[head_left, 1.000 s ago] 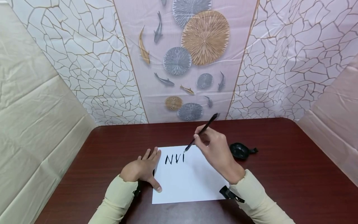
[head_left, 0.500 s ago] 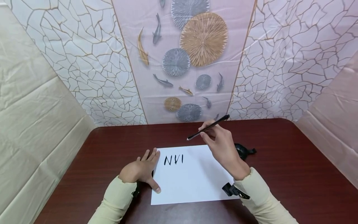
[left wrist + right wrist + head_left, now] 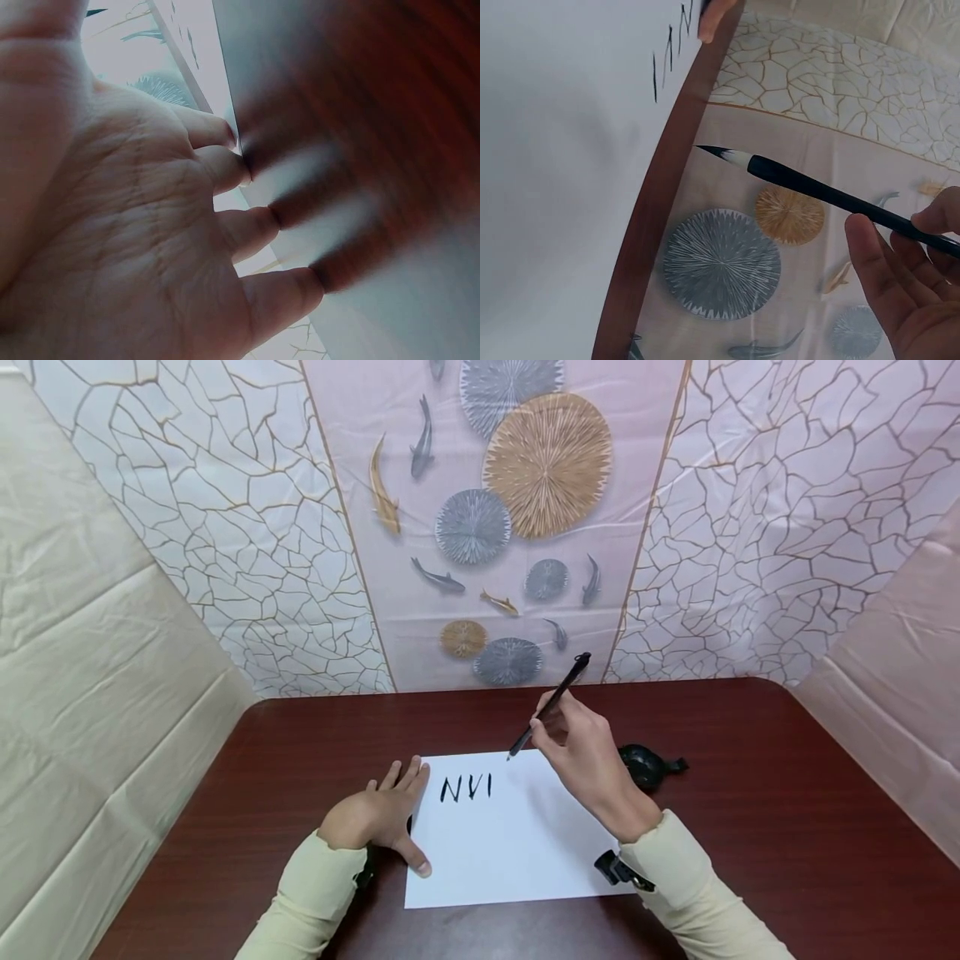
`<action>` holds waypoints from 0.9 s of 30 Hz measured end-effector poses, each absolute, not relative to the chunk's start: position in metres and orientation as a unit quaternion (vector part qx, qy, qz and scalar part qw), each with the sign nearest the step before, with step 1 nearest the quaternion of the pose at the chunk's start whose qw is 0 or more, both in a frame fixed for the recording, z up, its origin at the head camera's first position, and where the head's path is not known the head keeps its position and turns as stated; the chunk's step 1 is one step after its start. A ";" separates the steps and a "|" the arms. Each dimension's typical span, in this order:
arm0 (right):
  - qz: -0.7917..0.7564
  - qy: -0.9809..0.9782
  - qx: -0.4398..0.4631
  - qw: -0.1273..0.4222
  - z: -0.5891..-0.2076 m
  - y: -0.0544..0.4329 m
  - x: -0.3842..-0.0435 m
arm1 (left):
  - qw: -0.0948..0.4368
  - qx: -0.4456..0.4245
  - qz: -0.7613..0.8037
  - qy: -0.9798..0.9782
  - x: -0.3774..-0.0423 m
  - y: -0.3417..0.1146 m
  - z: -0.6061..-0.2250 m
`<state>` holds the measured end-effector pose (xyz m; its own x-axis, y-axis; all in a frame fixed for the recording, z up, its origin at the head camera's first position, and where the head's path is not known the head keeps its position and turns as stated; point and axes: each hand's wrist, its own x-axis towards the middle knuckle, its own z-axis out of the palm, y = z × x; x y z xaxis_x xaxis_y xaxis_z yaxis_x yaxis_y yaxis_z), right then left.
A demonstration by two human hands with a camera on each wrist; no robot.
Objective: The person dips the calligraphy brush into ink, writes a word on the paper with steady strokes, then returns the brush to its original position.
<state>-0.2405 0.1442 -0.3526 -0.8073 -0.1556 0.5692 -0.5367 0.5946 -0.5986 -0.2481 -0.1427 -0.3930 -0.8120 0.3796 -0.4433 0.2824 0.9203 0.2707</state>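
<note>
On my feed, the left hand (image 3: 377, 817), fingers wide, likely steadies the paper (image 3: 510, 856) at its left edge, short of the far edge of the table (image 3: 247, 810), while the right hand (image 3: 590, 768) pinches the writing brush (image 3: 564, 685), its tip seemingly raised against smudges.

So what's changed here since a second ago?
The right hand carried the brush rightward off the last stroke, tilting it flatter midway, then steeper again; its tip is now right of that stroke, near the far edge of the paper. Nothing was grabbed or released. The left hand, the writing and the black dish stayed put.
</note>
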 end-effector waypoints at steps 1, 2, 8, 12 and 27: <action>0.398 -0.862 0.204 0.239 -0.354 0.143 -0.241 | 0.252 0.175 0.097 0.947 -0.248 -0.143 -0.393; 0.395 -0.862 0.208 0.241 -0.356 0.142 -0.241 | 0.252 0.176 0.097 0.947 -0.248 -0.143 -0.393; 0.378 -0.866 0.214 0.249 -0.365 0.137 -0.243 | 0.253 0.172 0.106 0.946 -0.249 -0.144 -0.394; 0.376 -0.867 0.211 0.250 -0.370 0.136 -0.244 | 0.255 0.170 0.109 0.946 -0.249 -0.144 -0.394; 0.385 -0.865 0.208 0.244 -0.375 0.131 -0.242 | 0.257 0.167 0.110 0.945 -0.250 -0.143 -0.395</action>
